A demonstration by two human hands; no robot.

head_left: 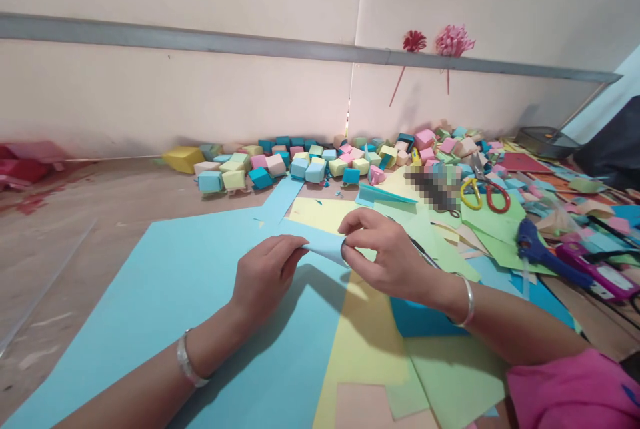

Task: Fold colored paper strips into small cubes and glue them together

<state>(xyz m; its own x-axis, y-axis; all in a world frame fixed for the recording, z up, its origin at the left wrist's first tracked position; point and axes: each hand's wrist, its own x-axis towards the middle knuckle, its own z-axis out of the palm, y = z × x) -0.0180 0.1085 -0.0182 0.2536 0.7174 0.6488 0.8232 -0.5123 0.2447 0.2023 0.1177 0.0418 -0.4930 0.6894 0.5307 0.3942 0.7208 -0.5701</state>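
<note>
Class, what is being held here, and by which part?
A small piece of blue paper, pinched at opposite ends by the left hand and right hand.

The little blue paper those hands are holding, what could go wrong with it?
It might crease: the left hand and right hand both pinch the little blue paper in their fingertips, and it looks thin.
If dropped, it could be hard to spot, because the big sheet below is nearly the same blue.
A slip to the right might land it among the scattered paper near the scissors.
</note>
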